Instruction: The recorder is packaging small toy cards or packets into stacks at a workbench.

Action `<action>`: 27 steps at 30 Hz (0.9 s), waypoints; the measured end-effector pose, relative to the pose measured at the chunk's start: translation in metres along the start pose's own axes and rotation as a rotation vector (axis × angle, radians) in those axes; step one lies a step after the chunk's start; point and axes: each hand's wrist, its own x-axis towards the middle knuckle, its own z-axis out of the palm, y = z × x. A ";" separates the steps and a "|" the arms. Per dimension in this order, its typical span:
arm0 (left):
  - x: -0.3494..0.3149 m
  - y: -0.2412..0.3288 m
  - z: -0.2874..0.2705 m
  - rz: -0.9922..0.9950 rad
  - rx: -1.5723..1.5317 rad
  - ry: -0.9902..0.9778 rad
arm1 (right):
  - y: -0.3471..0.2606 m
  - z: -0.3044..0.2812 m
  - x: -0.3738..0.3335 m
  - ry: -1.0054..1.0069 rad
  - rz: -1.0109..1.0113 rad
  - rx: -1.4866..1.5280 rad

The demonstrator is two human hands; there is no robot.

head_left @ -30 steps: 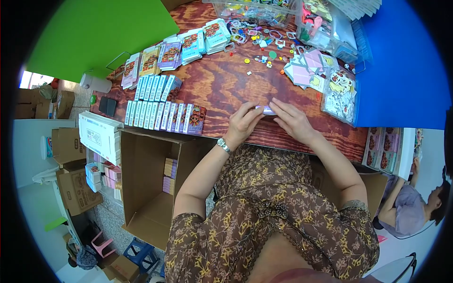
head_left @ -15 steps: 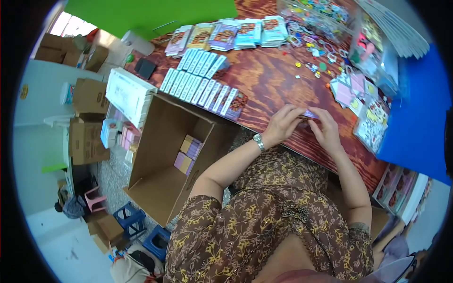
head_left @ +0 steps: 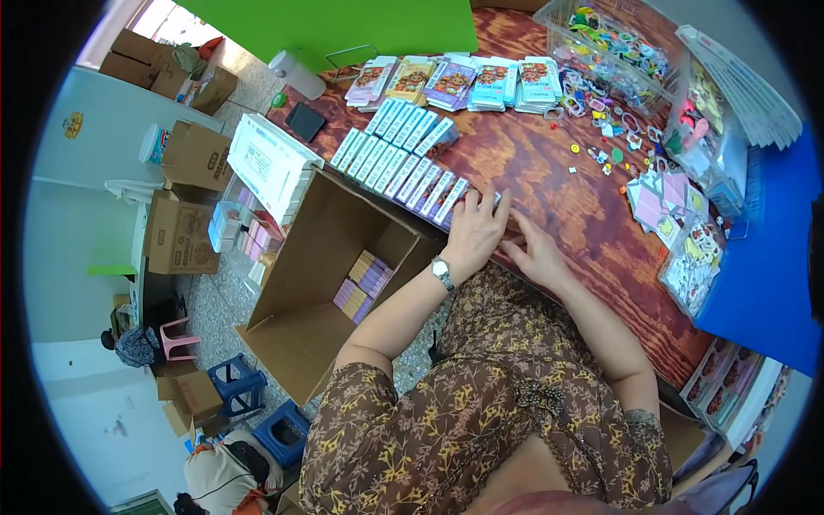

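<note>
My left hand (head_left: pixel 478 233), with a watch at its wrist, is at the right end of a row of small boxes (head_left: pixel 403 174) near the table's front edge. Its fingers are bent over a small purple box (head_left: pixel 497 198), which they mostly hide. The boxes stand on edge in two rows, white sides up, the nearer ones purple. Just right of it is my right hand (head_left: pixel 539 254), its thumb and forefinger apart and nothing visible between them.
An open carton (head_left: pixel 296 283) with small packed boxes stands left, against the table (head_left: pixel 618 283). Flat printed card stacks (head_left: pixel 452 83) lie at the back. Small colourful trinkets (head_left: pixel 592 107), a clear tub (head_left: pixel 592 51) and bagged pieces (head_left: pixel 691 266) are at the right.
Both hands have moved left with the small purple box, from the table's front middle to the end of the row. The right hand has come off the box. The view has shifted somewhat.
</note>
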 end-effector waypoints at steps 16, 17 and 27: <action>0.059 -0.050 -0.031 0.054 0.009 0.143 | 0.001 0.001 0.016 -0.126 0.113 0.069; 0.072 -0.058 -0.032 0.064 0.023 0.169 | 0.010 -0.002 0.016 -0.105 0.084 0.038; 0.196 -0.238 0.025 -0.385 0.041 -0.071 | 0.035 -0.002 0.024 0.039 -0.032 -0.010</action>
